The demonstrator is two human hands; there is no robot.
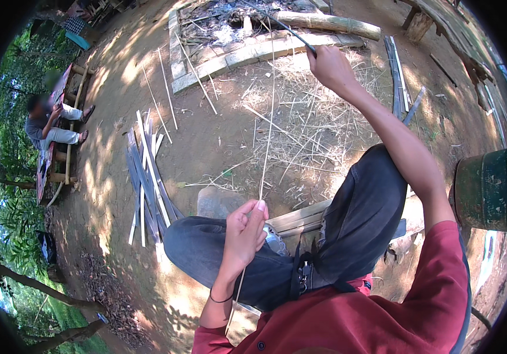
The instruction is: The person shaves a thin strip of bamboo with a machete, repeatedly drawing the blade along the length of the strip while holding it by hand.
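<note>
My left hand (pixel 246 231) is closed in front of my left knee, thumb and fingers pinching a long thin pale strip (pixel 272 106), bamboo-like. The strip runs up and away toward the fire pit, and its lower end passes below my hand beside my forearm. With my right arm stretched far forward, my right hand (pixel 331 68) is closed around the near end of a long thin dark rod (pixel 289 28). That rod slants away to the upper left, over the fire pit; whether it is a blade or a stick I cannot tell.
Ahead lies a brick-edged fire pit (pixel 230 61) with ash and a bamboo log (pixel 330 25). Shavings (pixel 306 130) litter the ground. Split strips (pixel 147 171) lie at left, more (pixel 399 74) at right. A green drum (pixel 489 189) stands right; a person (pixel 53 127) sits on a bench far left.
</note>
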